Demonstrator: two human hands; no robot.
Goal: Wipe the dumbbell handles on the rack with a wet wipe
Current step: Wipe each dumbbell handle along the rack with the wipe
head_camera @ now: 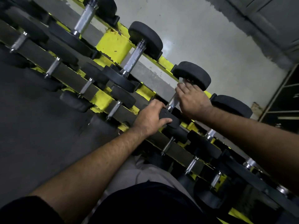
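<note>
A yellow rack (113, 44) runs diagonally across the view, holding several black dumbbells with steel handles. My right hand (194, 101) is wrapped over the upper part of one dumbbell's handle (173, 102), with a white wet wipe (183, 81) showing at its fingertips just below the far black head (194, 73). My left hand (150, 118) grips the near black head (169, 118) of that same dumbbell. Most of the wipe is hidden under my right palm.
Further dumbbells sit on the top row at the upper left (134, 59) and on a lower row (53, 67) nearer me. A pale wall (210, 38) is behind the rack. Dark shelving (288, 101) stands at the right. My legs (145, 183) are below.
</note>
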